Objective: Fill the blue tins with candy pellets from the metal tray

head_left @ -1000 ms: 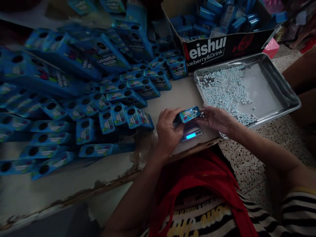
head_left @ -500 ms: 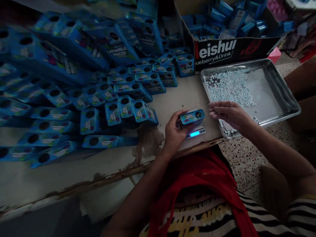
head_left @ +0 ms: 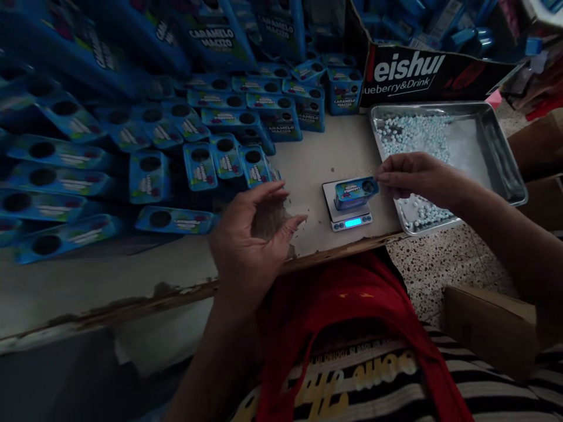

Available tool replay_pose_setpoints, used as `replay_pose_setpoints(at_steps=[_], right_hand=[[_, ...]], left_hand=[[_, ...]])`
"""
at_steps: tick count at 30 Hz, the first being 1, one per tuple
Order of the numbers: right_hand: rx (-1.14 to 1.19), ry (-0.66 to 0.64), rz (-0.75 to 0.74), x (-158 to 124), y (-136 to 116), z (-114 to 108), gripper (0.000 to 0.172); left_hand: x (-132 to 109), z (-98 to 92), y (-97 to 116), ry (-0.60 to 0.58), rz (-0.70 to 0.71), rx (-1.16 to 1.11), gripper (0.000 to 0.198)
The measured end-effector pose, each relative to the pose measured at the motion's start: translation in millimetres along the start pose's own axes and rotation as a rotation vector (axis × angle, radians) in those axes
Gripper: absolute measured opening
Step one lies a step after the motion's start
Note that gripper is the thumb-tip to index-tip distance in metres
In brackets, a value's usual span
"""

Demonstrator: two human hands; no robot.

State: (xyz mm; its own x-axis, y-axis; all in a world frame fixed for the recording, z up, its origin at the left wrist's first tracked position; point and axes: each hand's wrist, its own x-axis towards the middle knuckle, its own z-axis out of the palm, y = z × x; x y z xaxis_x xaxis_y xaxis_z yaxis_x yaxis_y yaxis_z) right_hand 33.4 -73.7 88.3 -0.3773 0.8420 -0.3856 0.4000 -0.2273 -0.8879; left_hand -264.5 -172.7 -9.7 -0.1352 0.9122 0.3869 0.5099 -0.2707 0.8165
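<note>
A small blue candy box sits on a pocket scale whose display glows blue, near the table's front edge. My right hand pinches its fingers together at the box's right end, touching it. My left hand hovers open and empty over the table, left of the scale, with its fingers curved. A metal tray with many small pale-blue candies lies to the right, partly overhanging the table edge.
Several stacks and rows of blue "Caramelo Macizo" boxes fill the table's left and back. A cardboard carton with more blue boxes stands behind the tray. A brown box sits on the speckled floor at right.
My left hand has let go of the box and drawn back to the left. The box now rests on the scale, and my right hand has come to its right end.
</note>
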Motion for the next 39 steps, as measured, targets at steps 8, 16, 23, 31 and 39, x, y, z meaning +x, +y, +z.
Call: replay_pose_setpoints(at_steps=[8, 16, 23, 31, 39], right_hand=[[-0.156, -0.01, -0.086, -1, -19, -6, 0.026], [-0.154, -0.023, -0.118, 10, -21, -7, 0.024], [-0.057, -0.051, -0.161, 6, -27, -4, 0.029], [-0.515, 0.132, -0.152, -13, 5, -55, 0.026], [-1.064, 0.552, -0.425, 14, 117, -74, 0.053]], left_hand=[[10, 1.5, -5, -0.012, 0.052, -0.043, 0.052], [13, 2.7, 0, 0.005, 0.015, -0.039, 0.061], [15, 15.5, 0, -0.039, 0.048, 0.028, 0.065], [31, 76.1, 31, -0.249, 0.212, 0.293, 0.061], [54, 33.5, 51, -0.418, 0.327, 0.506, 0.025]])
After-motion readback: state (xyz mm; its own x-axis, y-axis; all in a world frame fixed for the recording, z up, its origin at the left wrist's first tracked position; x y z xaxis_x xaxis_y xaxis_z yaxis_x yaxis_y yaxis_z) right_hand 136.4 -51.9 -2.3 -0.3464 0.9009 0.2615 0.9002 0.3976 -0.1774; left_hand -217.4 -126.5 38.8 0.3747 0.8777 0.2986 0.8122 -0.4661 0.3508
